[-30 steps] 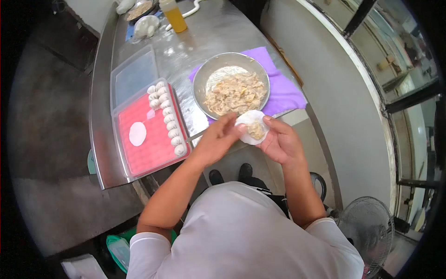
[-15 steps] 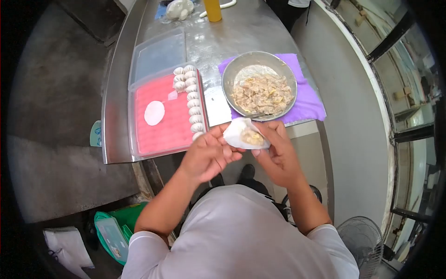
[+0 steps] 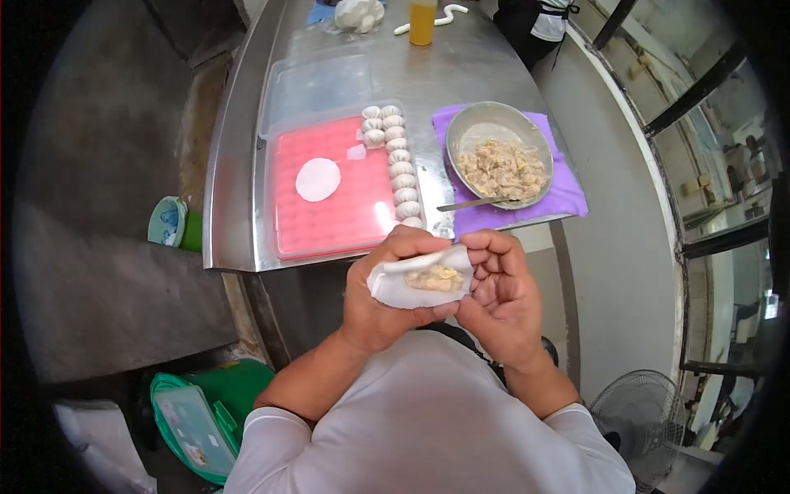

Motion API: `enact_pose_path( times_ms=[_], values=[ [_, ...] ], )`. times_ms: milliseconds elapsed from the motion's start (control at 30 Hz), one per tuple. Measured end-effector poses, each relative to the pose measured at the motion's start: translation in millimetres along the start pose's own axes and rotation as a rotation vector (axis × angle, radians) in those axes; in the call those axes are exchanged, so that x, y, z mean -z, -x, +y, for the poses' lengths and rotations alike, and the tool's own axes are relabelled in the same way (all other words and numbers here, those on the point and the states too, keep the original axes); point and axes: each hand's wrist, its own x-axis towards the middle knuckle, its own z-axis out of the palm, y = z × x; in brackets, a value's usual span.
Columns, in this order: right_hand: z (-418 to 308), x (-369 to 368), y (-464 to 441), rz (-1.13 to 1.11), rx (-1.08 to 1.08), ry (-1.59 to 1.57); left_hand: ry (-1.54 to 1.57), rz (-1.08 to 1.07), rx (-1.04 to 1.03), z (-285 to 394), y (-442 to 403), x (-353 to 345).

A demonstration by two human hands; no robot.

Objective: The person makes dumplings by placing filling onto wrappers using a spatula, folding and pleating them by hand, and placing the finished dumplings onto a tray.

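Note:
Between my hands, above the table's front edge, is a dumpling wrapper [image 3: 391, 288] with a lump of pale filling [image 3: 436, 278] on it. My left hand [image 3: 370, 309] cradles the wrapper from the left, thumb and fingers around it. The fingertips of my right hand [image 3: 506, 300] pinch its right edge. Pleated dumplings [image 3: 403, 181] line the right side of a pink tray [image 3: 329, 239], where a flat round wrapper [image 3: 318, 179] also lies. At the right a metal bowl [image 3: 457, 136] holds minced filling [image 3: 502, 169], with a flat metal utensil [image 3: 465, 204] resting across its near rim.
The bowl stands on a purple cloth [image 3: 568, 193] on the steel table [image 3: 411, 74]. A clear lid [image 3: 317, 90], a bottle of yellow liquid [image 3: 421, 25] and a dough rope [image 3: 448, 15] lie farther back. Another person [image 3: 531, 25] stands at the far side. A fan [image 3: 638, 412] is at lower right.
My left hand has come around the wrapper, which now lies wider across both hands with its filling facing up. The view has shifted, so the table appears farther right.

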Motion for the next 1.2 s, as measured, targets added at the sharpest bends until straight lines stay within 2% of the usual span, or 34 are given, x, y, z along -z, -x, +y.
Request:
enact_pose_path(
  times_ms=[33,67,133,267,333,467,533,567,633,700,733,800,867,933,1000,1133,1200],
  values=[
    [0,-8,-1,-0.002,-0.003,0.007,0.152,0.062,0.105,11,3,0],
    [1,-16,-1,-0.002,-0.013,0.025,0.158,0.065,0.103,12,7,8],
    [5,-30,2,-0.005,-0.026,0.044,-0.171,-0.014,-0.083,12,16,26],
    [16,-50,0,-0.011,0.009,0.052,-0.050,0.053,-0.111,20,28,48],
    [24,-55,3,-0.022,0.021,0.080,0.087,0.084,-0.059,25,35,53],
    [37,-61,7,0.014,0.086,0.186,0.100,0.074,-0.051,24,43,66],
    [39,-67,5,0.033,0.117,0.257,-0.003,0.062,-0.100,26,46,75],
    [37,-70,4,0.030,0.076,0.223,-0.003,0.065,-0.099,30,47,79],
    [30,-77,3,0.024,0.034,0.188,-0.213,0.018,-0.128,41,50,82],
    [20,-87,-1,0.078,-0.196,-0.104,-0.216,0.012,-0.129,47,51,81],
    [21,-88,-2,0.077,-0.199,-0.101,-0.218,0.003,-0.130,49,51,82],
    [25,-89,-3,0.004,-0.107,0.090,-0.126,0.032,-0.122,50,54,86],
    [22,-98,-3,0.024,-0.030,0.169,-0.037,0.060,-0.116,51,56,88],
    [21,-98,-2,0.038,0.045,0.250,-0.239,-0.037,-0.124,56,56,92],
    [21,-93,-2,-0.053,0.064,0.427,-0.241,-0.032,-0.134,60,55,93],
    [18,-98,-2,-0.112,0.143,0.526,-0.132,-0.005,-0.146,57,62,97],
    [20,-106,-1,0.011,0.115,0.414,-0.166,-0.030,-0.112,60,62,96]
  ],
)
